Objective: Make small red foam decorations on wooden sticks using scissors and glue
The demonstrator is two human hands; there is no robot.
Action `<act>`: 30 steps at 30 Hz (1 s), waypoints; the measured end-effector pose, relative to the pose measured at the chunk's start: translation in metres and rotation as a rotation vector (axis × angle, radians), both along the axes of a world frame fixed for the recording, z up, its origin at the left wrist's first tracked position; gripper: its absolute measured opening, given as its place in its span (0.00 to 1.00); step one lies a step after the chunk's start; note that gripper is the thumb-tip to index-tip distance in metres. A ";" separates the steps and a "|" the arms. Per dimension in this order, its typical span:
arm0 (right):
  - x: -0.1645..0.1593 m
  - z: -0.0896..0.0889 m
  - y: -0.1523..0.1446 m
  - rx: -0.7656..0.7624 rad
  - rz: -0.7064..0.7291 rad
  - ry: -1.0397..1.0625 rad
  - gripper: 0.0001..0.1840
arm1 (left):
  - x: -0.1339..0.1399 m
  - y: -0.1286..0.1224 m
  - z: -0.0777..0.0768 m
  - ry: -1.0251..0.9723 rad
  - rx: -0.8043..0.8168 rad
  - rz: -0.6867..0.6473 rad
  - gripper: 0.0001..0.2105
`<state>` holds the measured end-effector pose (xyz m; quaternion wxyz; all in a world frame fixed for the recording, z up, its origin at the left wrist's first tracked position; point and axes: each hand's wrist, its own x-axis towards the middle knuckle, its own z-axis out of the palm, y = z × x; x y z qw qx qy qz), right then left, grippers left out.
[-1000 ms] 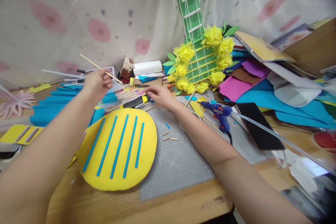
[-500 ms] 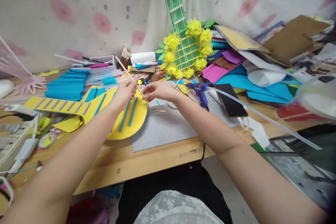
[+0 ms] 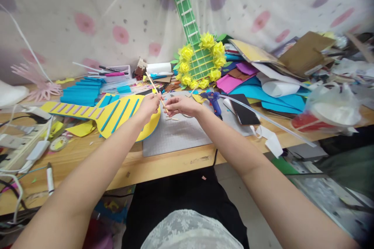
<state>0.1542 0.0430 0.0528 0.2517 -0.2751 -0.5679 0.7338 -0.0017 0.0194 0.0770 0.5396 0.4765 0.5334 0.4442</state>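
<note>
A thin wooden stick (image 3: 152, 83) slants between my hands over the table. My left hand (image 3: 149, 106) is closed on its middle part, fingers pinched. At the stick's lower end, the fingertips of my right hand (image 3: 181, 106) are also closed on it. Partly under my left forearm lies a yellow guitar-shaped cutout (image 3: 125, 117) with blue strips on its body and purple strips along its neck. A few short stick pieces (image 3: 172, 119) lie on the grey cutting mat (image 3: 175, 140) below my hands.
A blue glue gun (image 3: 214, 104) and a phone (image 3: 244, 109) lie to the right. Behind stands a green paper guitar (image 3: 201, 64) with yellow flowers. Coloured sheets (image 3: 271, 99) pile up at the back right; a power strip (image 3: 22, 140) and cables are at the left.
The view has shifted, showing more of the green guitar's neck. Both hands still hold the stick, and my left hand has turned slightly around it.
</note>
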 end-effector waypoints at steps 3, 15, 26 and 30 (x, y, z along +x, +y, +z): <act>0.004 0.002 -0.005 0.007 -0.016 -0.041 0.10 | 0.003 -0.003 -0.004 -0.052 -0.019 -0.037 0.10; -0.006 0.014 -0.020 0.827 -0.291 -0.467 0.07 | 0.012 -0.016 -0.025 0.615 0.207 -0.169 0.07; -0.012 0.004 0.001 0.696 -0.457 -0.547 0.15 | -0.003 -0.009 -0.030 0.601 0.321 -0.162 0.10; -0.002 -0.006 0.015 0.414 -0.650 -0.510 0.15 | -0.023 -0.011 -0.014 0.571 0.169 -0.054 0.11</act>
